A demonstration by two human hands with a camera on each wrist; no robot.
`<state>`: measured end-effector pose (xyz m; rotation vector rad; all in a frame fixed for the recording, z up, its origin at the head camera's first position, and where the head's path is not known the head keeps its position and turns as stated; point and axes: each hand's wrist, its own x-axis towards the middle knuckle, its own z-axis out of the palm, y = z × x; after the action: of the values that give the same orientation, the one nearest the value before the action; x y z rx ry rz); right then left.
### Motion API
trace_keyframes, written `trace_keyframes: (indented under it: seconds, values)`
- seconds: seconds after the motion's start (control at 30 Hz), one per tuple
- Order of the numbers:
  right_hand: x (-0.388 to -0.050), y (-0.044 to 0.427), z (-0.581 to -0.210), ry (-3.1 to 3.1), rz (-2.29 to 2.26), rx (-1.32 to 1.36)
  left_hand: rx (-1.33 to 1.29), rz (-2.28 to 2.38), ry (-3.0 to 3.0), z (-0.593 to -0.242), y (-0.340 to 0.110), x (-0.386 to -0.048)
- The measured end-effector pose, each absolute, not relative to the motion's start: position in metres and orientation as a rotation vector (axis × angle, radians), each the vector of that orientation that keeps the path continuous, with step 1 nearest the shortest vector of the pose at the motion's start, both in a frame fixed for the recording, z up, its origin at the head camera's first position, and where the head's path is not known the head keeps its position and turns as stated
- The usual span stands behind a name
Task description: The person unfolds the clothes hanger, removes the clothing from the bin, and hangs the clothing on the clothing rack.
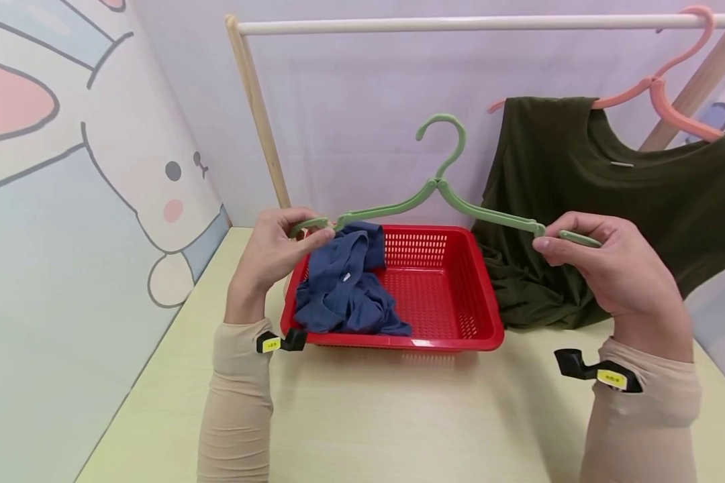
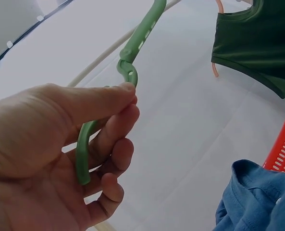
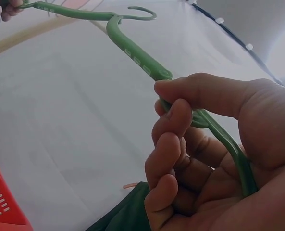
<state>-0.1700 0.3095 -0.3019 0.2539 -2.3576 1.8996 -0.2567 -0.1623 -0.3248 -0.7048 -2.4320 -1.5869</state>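
Observation:
A green folding clothes hanger (image 1: 438, 182) is held up in the air, its arms spread and its hook upward. My left hand (image 1: 274, 248) pinches its left arm near the end between thumb and fingers, and the tip shows past the fingers in the left wrist view (image 2: 82, 159). At the other end my right hand (image 1: 616, 261) pinches the right arm, whose end lies across the palm in the right wrist view. Below the hanger a red basket (image 1: 393, 342) stands on the table, with a crumpled blue garment (image 1: 350, 288) in its left part.
A white rail (image 1: 459, 25) on wooden legs runs across the back. From it, at the right, a pink hanger (image 1: 658, 87) carries a dark green sleeveless top (image 1: 586, 174), whose lower part reaches the table (image 1: 399, 429). A wall (image 1: 127, 154) with a cartoon rabbit stands at the left.

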Motion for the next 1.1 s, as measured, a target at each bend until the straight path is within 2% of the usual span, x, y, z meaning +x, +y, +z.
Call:
trace_keyframes:
  seconds: [0.6, 0.83, 1.1]
  values:
    - [-0.1717, 0.3056, -0.3015, -2.44, 1.796, 0.239, -0.737, -1.65, -2.397, -0.3265, -0.1573, -0.2611]
    - [-0.1719, 0.3046, -0.2997, -2.594, 1.583, 0.195, -0.719, -1.694, -2.365, -0.3262, -0.1578, -0.2603]
    - [-0.1716, 0.3071, -0.2965, -2.637, 1.637, 0.147, -0.677, -1.66, -2.375, -0.3255, -0.1637, -0.2604]
